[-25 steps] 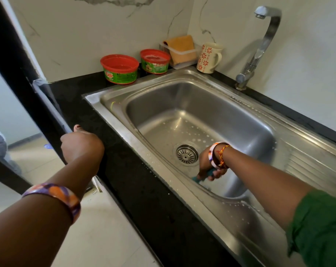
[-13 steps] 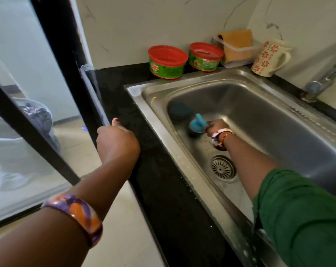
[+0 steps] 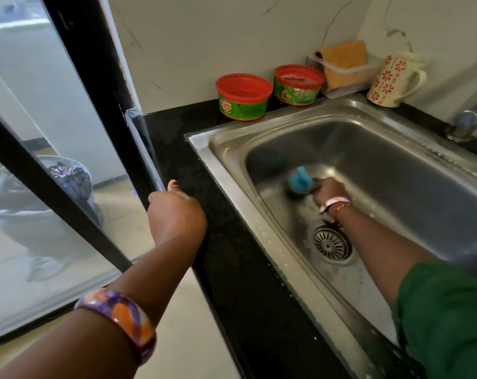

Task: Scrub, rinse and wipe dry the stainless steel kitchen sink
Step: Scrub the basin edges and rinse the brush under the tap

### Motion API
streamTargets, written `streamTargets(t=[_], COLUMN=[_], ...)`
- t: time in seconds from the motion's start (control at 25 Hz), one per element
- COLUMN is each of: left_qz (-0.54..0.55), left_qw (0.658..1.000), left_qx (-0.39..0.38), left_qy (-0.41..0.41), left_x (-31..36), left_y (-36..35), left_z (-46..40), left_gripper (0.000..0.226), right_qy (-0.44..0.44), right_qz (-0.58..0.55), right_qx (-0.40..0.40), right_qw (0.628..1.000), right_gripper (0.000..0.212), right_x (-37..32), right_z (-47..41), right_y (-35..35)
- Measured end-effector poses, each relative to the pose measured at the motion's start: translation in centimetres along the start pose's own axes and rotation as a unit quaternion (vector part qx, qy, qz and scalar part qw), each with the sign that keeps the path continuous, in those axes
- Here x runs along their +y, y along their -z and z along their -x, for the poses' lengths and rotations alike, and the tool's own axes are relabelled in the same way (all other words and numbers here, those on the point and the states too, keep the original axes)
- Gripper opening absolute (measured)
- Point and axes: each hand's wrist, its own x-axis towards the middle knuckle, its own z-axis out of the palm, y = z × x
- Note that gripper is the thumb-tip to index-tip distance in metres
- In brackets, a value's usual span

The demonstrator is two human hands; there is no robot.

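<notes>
The stainless steel sink [image 3: 412, 149] fills the right half of the view, its floor wet with soap flecks around the round drain [image 3: 331, 244]. My right hand [image 3: 327, 191] is down in the basin near the left wall and grips a blue-handled scrubber [image 3: 300, 181], whose head presses on the sink floor. My left hand [image 3: 177, 212] hangs with curled fingers over the front edge of the black counter [image 3: 231, 242]; what its fingers touch is hidden.
Two red-lidded green soap tubs [image 3: 244, 97] [image 3: 298, 84] stand at the back of the counter. Beside them are a tray with an orange cloth [image 3: 344, 64], a flowered mug [image 3: 393, 80] and the faucet base [image 3: 464, 124]. A glass door with a black frame [image 3: 76, 77] stands left.
My right hand has carried the scrubber from the near side of the basin, past the drain, to the left side. The view has swung left. My left hand has stayed at the counter edge.
</notes>
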Motion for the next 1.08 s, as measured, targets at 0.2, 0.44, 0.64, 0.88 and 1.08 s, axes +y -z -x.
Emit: streamTargets(t=[0.2,0.44,0.64,0.88,1.08], left_qz=[-0.006,-0.011,-0.046,-0.045,-0.007], left_qw=[1.0,1.0,0.999,0.999,1.0], left_qx=[0.003,-0.004,0.009,-0.013,0.009], left_qy=[0.001,-0.003,-0.023,-0.014,0.022], left_x=[0.2,0.1,0.1,0.0,0.6], left_y=[0.0,0.0,-0.2,0.2,0.3], left_z=[0.0,0.0,-0.2,-1.1,-0.3], left_gripper=[0.045,0.049,0.044,0.036,0.046], right_qy=[-0.157,0.175,-0.045,-0.071,-0.049], right_qz=[0.032,-0.001,0.116,0.431,0.528], right_qx=[0.048,-0.139,0.014,-0.128,-0.256], right_qw=[0.986,0.975,0.992,0.89,0.808], right_gripper=[0.035,0.032,0.035,0.04,0.037], right_x=[4.0,-1.9,3.2,5.7,4.8], right_z=[-0.2,2.7,-1.1,3.7,9.3], right_y=[2.8,-1.9,2.6,9.2,10.6])
